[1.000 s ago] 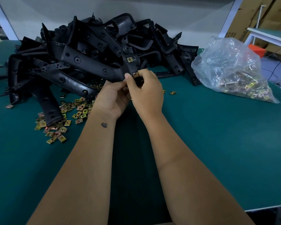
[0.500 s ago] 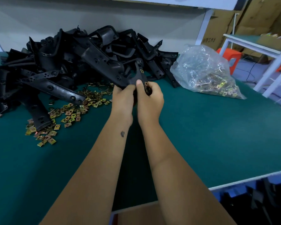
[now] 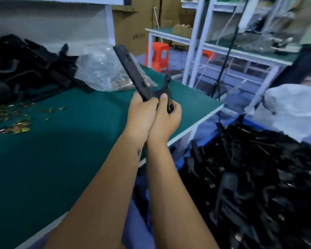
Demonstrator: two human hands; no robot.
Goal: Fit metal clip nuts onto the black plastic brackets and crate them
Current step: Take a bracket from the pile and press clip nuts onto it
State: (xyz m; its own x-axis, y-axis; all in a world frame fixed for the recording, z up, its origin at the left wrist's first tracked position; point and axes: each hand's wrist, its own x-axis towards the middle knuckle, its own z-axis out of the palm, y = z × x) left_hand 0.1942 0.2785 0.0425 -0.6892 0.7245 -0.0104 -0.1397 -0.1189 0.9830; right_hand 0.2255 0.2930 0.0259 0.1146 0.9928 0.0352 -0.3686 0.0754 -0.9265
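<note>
My left hand and my right hand both grip one long black plastic bracket, which stands up and leans back to the left above the table's right edge. A brass clip nut shows on the bracket's lower end by my right thumb. A heap of black brackets lies at the back left of the green table. Loose clip nuts are scattered at the left. A blue crate heaped with black brackets sits low on the right.
A clear plastic bag of clip nuts lies behind the held bracket. Beyond the table are an orange stool, white shelf frames, cardboard boxes and a white sack behind the crate.
My head and both hands have swung right, carrying the bracket away from the heap to the table's right edge. The crate of brackets has come into view.
</note>
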